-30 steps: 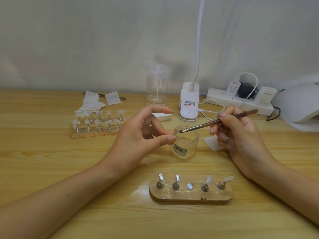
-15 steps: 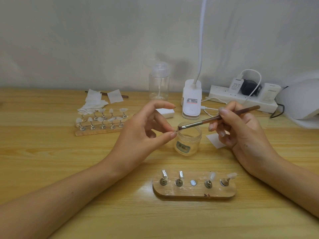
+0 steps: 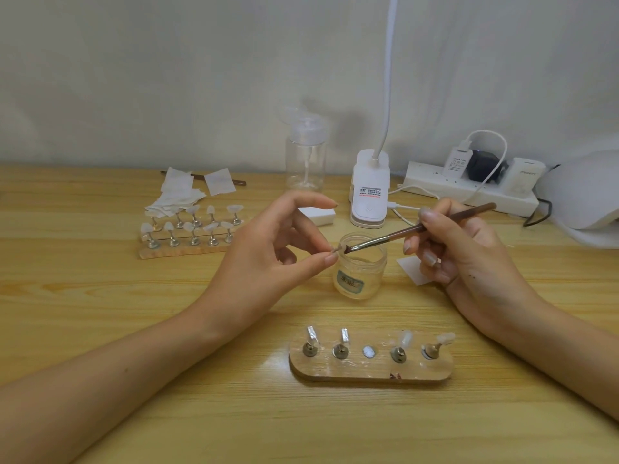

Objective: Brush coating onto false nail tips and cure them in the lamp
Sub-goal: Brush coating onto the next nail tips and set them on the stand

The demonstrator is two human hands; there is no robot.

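Note:
My left hand (image 3: 268, 252) pinches a small stand with a nail tip (image 3: 341, 248) between thumb and middle finger, just above the open glass jar (image 3: 360, 272). My right hand (image 3: 462, 252) holds a brown brush (image 3: 418, 229) like a pen, its bristles touching the nail tip. In front of me a wooden holder (image 3: 370, 366) carries several nail tips on metal stands, and its middle socket has no stand. The white curing lamp (image 3: 589, 202) sits at the far right edge, partly cut off.
A second wooden rack of nail tips (image 3: 191, 234) stands at the back left, beside white wipes (image 3: 177, 195). A clear pump bottle (image 3: 304, 155), a white clip lamp base (image 3: 370, 192) and a power strip with plugs (image 3: 469, 185) line the wall.
The view has shifted a little. The brush tip has moved down and left onto the nail tip that my left hand holds over the jar.

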